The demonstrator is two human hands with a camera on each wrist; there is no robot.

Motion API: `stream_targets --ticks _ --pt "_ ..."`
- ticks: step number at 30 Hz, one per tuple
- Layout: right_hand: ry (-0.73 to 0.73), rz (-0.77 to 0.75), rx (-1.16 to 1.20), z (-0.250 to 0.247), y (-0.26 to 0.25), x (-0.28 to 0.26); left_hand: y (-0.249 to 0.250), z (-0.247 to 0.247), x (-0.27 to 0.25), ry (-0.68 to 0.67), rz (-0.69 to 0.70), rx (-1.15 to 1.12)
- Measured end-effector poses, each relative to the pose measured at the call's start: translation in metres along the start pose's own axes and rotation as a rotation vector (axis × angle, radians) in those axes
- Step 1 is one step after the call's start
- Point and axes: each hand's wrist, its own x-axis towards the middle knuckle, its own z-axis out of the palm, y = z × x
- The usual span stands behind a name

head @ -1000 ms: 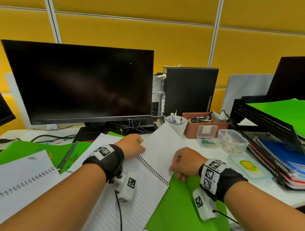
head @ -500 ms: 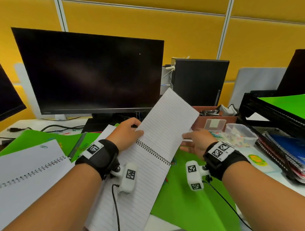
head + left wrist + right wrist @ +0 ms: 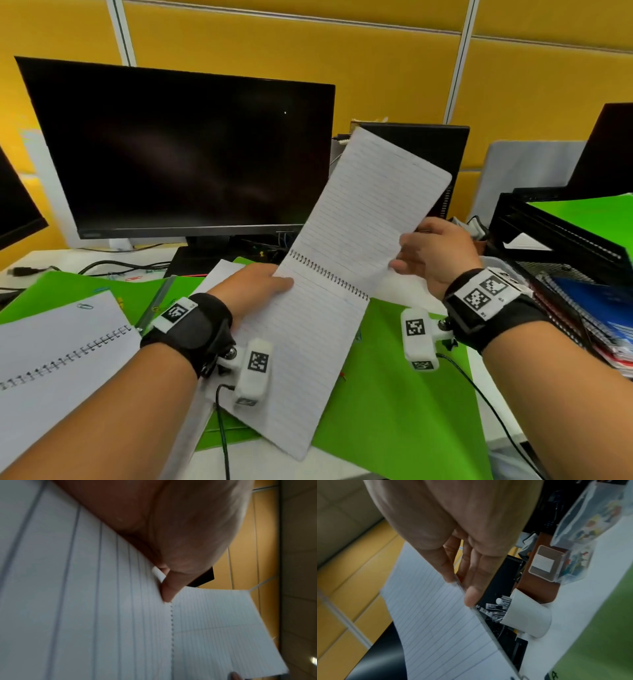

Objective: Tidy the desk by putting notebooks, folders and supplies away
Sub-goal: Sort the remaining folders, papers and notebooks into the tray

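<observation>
An open spiral notebook [image 3: 359,222] with lined pages is held up over the desk, its far half raised steeply in front of the monitor. My left hand [image 3: 253,287] grips its left edge beside the spiral, the thumb [image 3: 169,592] lying on the page [image 3: 102,615]. My right hand [image 3: 431,253] pinches the right edge of the raised half. In the right wrist view the thumb of that hand [image 3: 462,574] is on the lined side and the fingers are behind the pages [image 3: 436,622]. A green folder [image 3: 394,394] lies flat under the notebook.
A second open notebook [image 3: 51,349] lies at the left on more green folders [image 3: 68,291]. A black stacked tray [image 3: 555,240] at the right holds a green folder and a blue notebook [image 3: 603,308]. Behind stand a monitor [image 3: 178,150], a white pen cup [image 3: 527,616], a brown box [image 3: 537,585] and clear containers [image 3: 590,513].
The notebook has come up off the desk. Its far half has swung from lying flat to steeply raised, and my right hand has moved up and to the right with that edge.
</observation>
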Motion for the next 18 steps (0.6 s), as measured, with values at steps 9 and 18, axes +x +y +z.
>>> stream_targets --ticks 9,18 --pt "-0.302 -0.381 -0.291 0.019 0.011 -0.018 0.013 0.004 -0.002 0.169 0.084 -0.612" --pt "-0.363 -0.243 -0.458 0.007 0.054 -0.011 0.019 -0.002 -0.007 0.070 0.179 -0.443"
